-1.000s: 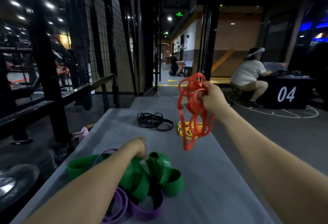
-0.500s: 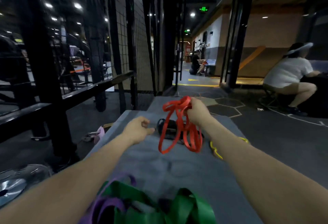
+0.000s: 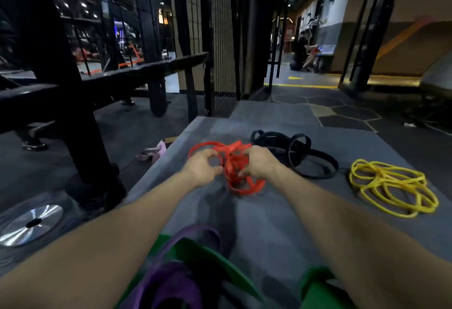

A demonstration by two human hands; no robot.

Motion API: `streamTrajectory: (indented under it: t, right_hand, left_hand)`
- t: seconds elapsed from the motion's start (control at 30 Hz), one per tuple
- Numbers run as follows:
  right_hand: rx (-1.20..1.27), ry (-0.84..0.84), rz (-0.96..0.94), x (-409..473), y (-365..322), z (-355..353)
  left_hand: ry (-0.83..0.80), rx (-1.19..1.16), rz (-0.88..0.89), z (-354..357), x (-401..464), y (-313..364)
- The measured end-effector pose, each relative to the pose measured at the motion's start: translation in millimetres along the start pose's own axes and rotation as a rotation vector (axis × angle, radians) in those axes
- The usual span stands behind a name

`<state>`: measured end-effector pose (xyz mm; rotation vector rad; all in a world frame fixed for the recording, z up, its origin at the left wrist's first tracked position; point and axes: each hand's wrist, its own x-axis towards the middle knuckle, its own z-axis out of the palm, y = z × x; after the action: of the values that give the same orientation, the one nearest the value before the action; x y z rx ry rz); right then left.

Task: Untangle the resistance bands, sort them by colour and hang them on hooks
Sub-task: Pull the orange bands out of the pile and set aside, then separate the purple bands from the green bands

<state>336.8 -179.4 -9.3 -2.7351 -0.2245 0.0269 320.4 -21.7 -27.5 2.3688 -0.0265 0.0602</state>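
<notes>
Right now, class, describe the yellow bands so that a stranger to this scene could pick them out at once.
Start at the grey mat that runs away from the person. On its far right lies a loose heap of thin loops, the yellow bands, just right of the black bands. No hand touches them, and they are the only yellow thing on the mat.

So the red resistance bands (image 3: 238, 170) are a knotted clump of thin flat loops sitting on the grey mat, one loop sticking out to the left. Just behind them, to the right, the black bands (image 3: 297, 153) lie flat in a loose tangle of overlapping rings. Further right the yellow bands (image 3: 391, 187), the skinniest ones, sprawl in a messy coil. Closest to the camera, the wide green bands (image 3: 210, 256) and purple bands (image 3: 176, 281) are twisted together, blurry.
</notes>
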Motion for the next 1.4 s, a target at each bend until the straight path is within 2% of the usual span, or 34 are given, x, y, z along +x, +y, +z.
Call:
streamTrajectory:
  t: [0.2,0.47,0.73,0.83,1.0,1.17,1.27,1.4]
  right_hand:
    - [0.062,0.046,0.053,-55,4,-27]
    - [0.166,0.078,0.072,-186,-24,-45]
    - [0.277,0.167,0.104,-296,-33,-29]
    - [0.352,0.138,0.085,-325,-38,-14]
    - [0.225,0.094,-0.01,-345,-40,10]
    - [-0.021,0.256,0.059,-348,-29,21]
    - [-0.189,0.184,0.1,-347,-24,24]
    - [-0.292,0.116,0.035,-341,-36,29]
  left_hand:
    - [0.0,0.011,0.045,-17,-49,16]
    - [-0.004,0.036,0.117,-31,-166,50]
    - [0.05,-0.007,0.131,-35,-267,41]
    - [0.079,-0.007,0.157,-30,-296,34]
    - [0.152,0.044,0.191,-17,-318,18]
    - [0.263,-0.02,0.247,-3,-324,2]
    - [0.281,-0.006,0.306,-6,-321,-3]
    - [0.29,0.027,0.332,-9,-321,-10]
